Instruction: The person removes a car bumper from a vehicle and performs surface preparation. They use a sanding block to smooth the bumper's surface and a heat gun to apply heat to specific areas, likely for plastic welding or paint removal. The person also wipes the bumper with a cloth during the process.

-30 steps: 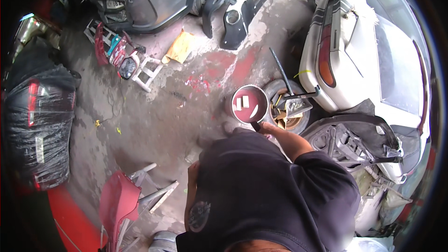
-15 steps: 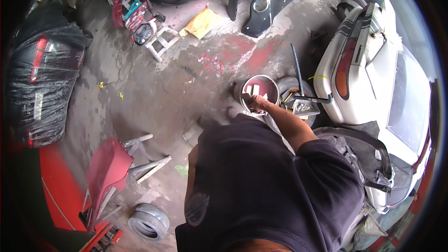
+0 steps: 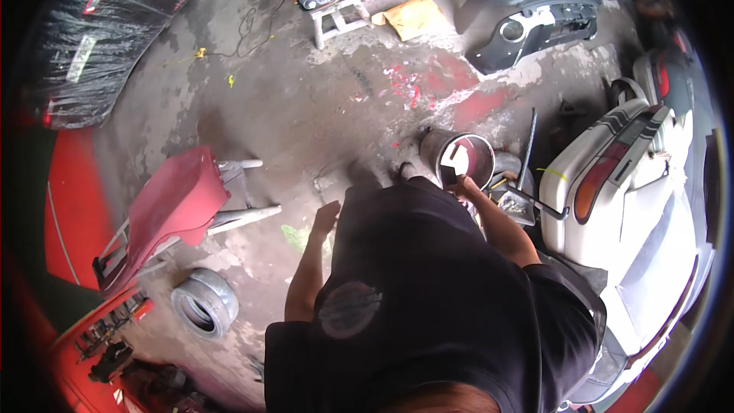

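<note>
My right hand is closed at the near rim of a round metal bucket. In it is a small dark flat block, partly hidden by the fingers. White pieces show inside the bucket against its reddish interior. My left hand hangs by my left side, apart from any object. Its fingers are too small and blurred to make out.
Right of the bucket lie a tire, a tray and a dark bar. A white bumper stands farther right. To the left are a red panel on a stand and stacked tires. A dark bumper lies ahead.
The view has swung left, so the surroundings sit farther right. My left hand has come into sight beside my body. My right hand stays at the bucket with the dark block.
</note>
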The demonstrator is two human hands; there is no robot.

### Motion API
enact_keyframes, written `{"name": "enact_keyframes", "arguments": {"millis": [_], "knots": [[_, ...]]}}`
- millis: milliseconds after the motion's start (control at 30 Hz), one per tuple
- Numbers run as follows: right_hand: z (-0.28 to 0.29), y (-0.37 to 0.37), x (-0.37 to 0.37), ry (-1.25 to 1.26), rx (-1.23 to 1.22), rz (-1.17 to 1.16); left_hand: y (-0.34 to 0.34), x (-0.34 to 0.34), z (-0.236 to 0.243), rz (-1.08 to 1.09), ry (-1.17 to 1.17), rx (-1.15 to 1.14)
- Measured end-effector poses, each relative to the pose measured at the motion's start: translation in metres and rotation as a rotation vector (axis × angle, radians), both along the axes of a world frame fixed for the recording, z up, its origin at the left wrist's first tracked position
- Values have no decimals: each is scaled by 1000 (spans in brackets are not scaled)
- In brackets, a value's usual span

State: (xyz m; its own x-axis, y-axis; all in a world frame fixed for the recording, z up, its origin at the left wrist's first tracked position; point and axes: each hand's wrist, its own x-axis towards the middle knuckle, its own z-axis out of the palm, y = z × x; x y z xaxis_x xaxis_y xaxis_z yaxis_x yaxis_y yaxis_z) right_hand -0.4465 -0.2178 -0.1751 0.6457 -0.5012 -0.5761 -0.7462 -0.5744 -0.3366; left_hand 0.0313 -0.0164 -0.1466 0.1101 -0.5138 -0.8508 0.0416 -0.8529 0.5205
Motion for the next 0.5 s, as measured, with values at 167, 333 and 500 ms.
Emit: {"name": "enact_keyframes", "arguments": {"millis": [167,333,500], "knots": [[7,-25,23,-13,497,-768,30,15,-45,89,18,-78],[108,-54,95,-117,483,-994,55,35,-91,-332,-50,-467],[82,-27,84,-147,438,-1039,7,50,-76,-682,-329,-869]]}}
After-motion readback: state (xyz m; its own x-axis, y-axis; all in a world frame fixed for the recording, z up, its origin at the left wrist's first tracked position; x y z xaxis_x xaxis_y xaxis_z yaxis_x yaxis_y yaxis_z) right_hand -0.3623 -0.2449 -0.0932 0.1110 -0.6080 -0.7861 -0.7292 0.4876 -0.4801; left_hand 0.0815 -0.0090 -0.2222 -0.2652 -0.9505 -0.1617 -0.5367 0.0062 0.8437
